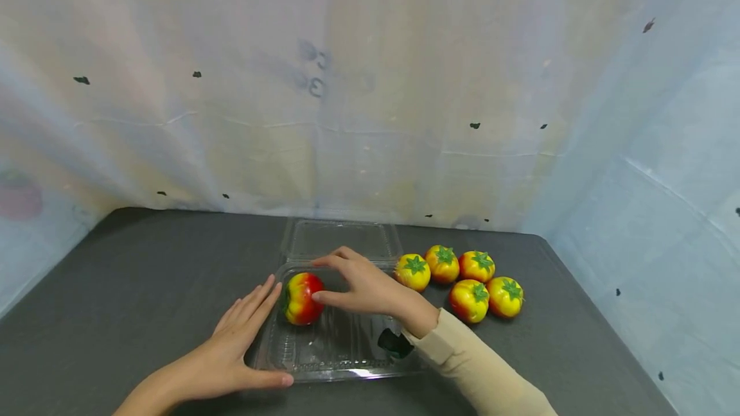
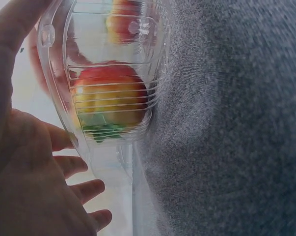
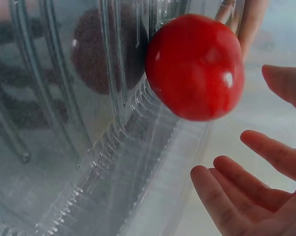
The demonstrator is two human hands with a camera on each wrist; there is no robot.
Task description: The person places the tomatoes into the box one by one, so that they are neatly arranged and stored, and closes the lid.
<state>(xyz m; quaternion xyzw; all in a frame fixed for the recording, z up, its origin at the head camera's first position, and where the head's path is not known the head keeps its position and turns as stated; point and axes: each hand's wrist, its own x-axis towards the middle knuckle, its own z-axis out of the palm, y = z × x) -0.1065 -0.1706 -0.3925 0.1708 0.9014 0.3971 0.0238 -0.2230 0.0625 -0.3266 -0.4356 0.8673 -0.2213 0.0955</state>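
A pale sheet (image 1: 376,82) with small dark spots hangs behind and beside a dark table (image 1: 173,262). On the table sits a clear box (image 1: 324,374), longer from side to side than from front to back. Its clear lid (image 1: 338,241) lies back on the far side.

One red and yellow fruit (image 1: 303,300) is in the left end of the box. It lies on its side, with its green top turned to the left and its round red end to the right.

The two hands are apart, with the fruit between them. The left hand (image 1: 237,339) is at the left end of the box, outside the wall. Its fingers are straight and spread, and some seem to touch the rim. The right hand (image 1: 361,284) reaches over the box from the right and holds nothing. Its thumb looks close to the fruit, but the right wrist view shows a gap. No wall stands between this hand and the red end.

Five more fruits (image 1: 468,300) sit in a bunch to the right, green tops up.
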